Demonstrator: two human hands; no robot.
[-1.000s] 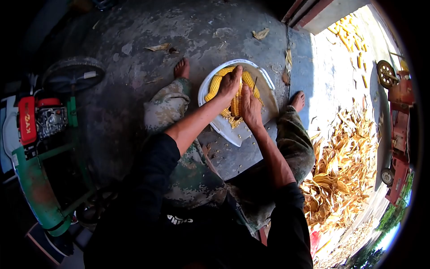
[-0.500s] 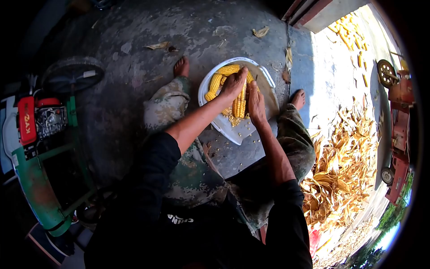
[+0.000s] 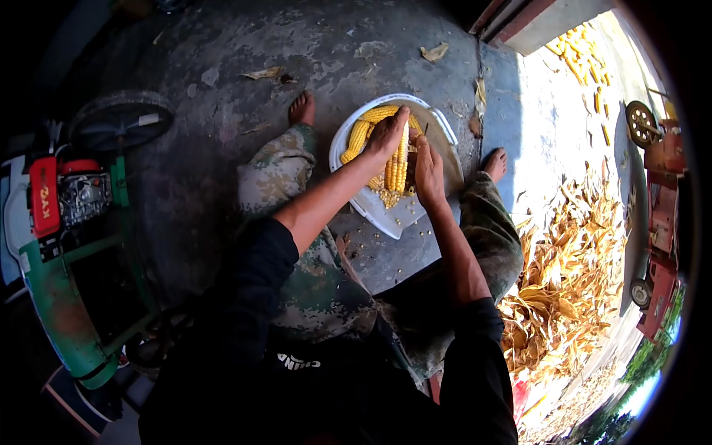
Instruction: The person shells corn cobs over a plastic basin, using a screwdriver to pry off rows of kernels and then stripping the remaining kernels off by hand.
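Observation:
A white basin (image 3: 361,207) stands on the floor between the person's feet, with yellow corn cobs (image 3: 358,136) at its left and top and loose kernels (image 3: 389,198) near its lower edge. My left hand (image 3: 387,136) is closed around the upper part of a corn cob (image 3: 397,172), whose lower end points toward me. Just to the right, my right hand (image 3: 428,169) is closed, its fingertips raised near a thin dark pointed tool; whether it holds the tool is hidden.
On the left stands a green machine (image 3: 81,311) with a red engine. Dry husks (image 3: 567,274) are heaped at the right, with more cobs (image 3: 582,55) on the sunlit ground behind. A red vehicle (image 3: 662,222) is at the far right. Kernels and husk scraps dot the floor.
My right hand has moved slightly right and down, away from the cob. More of the held cob shows between the hands, and my left hand has shifted slightly right.

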